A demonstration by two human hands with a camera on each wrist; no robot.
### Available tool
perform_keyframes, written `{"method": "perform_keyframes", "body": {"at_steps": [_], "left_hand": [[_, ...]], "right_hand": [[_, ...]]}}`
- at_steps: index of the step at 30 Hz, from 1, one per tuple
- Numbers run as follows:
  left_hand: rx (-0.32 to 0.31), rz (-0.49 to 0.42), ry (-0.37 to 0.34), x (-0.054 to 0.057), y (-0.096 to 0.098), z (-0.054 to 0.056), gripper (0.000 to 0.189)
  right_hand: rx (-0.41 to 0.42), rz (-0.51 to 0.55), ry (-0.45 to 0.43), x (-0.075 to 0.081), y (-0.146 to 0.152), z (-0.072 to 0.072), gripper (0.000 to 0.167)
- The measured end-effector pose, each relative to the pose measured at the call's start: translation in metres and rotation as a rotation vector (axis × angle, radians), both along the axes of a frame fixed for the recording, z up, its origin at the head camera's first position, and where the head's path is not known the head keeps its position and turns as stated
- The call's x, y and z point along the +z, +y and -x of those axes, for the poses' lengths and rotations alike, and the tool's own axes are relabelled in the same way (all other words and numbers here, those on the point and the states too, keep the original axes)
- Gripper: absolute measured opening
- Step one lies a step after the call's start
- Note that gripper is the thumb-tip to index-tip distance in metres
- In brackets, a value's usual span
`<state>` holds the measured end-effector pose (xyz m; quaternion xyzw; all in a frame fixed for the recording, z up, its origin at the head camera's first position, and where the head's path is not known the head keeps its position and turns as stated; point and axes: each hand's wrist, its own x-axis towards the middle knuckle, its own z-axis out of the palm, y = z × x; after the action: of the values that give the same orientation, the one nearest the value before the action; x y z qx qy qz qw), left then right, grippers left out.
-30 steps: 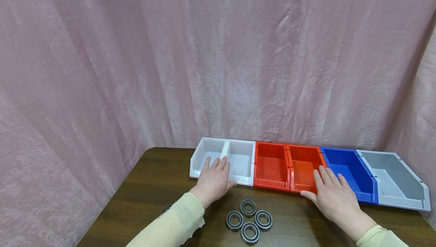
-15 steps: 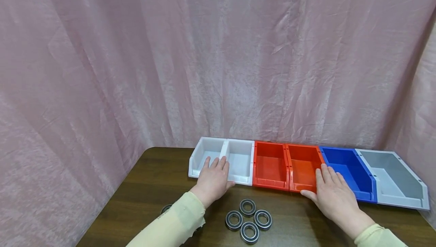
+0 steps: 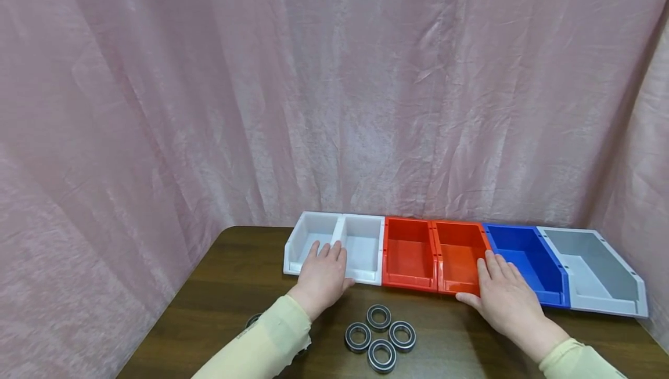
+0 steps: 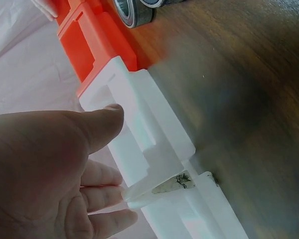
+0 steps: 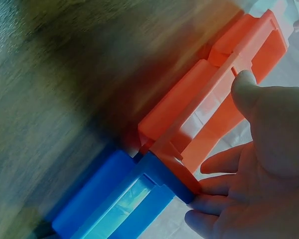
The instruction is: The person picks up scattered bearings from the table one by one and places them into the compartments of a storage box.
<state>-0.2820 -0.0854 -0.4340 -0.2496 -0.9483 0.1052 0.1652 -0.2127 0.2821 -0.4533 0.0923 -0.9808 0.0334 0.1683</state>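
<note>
My left hand (image 3: 321,280) reaches over the front of the white bins (image 3: 360,257), fingers extended at the divider between the two compartments. In the left wrist view, the thumb of the left hand (image 4: 45,164) overlaps the white bin's front. My right hand (image 3: 509,300) lies with fingers straight along the border of the orange bin (image 3: 457,242) and the blue bin (image 3: 525,257). The right wrist view has the fingertips of the right hand (image 5: 279,149) right at the corner where these two bins meet. Neither hand grips anything.
A red bin (image 3: 410,254) and a grey bin (image 3: 608,271) complete the row before a pink curtain (image 3: 334,89). Several ball bearings (image 3: 382,356) lie clustered on the brown wooden table (image 3: 230,274). Another bearing (image 3: 253,319) is partly hidden by the left sleeve.
The row of bins has shifted slightly left in the head view, most at the grey end. Both hands have moved a little left with it. The bearings keep their arrangement.
</note>
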Motion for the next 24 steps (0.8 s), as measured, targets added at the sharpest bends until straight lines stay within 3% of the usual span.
{"method": "perform_keyframes", "body": {"at_steps": [6,13,24], "left_hand": [[0.002,0.008,-0.007,0.000,-0.006,-0.001,0.069],[0.020,-0.008,-0.041,0.008,-0.010,-0.006,0.067],[0.025,-0.021,-0.029,0.009,-0.024,-0.010,0.067]], "right_hand": [[0.006,-0.006,0.000,0.002,-0.006,0.000,0.090],[0.016,-0.019,0.001,0.005,-0.013,0.001,0.088],[0.050,-0.024,0.032,0.004,-0.025,0.003,0.086]]}}
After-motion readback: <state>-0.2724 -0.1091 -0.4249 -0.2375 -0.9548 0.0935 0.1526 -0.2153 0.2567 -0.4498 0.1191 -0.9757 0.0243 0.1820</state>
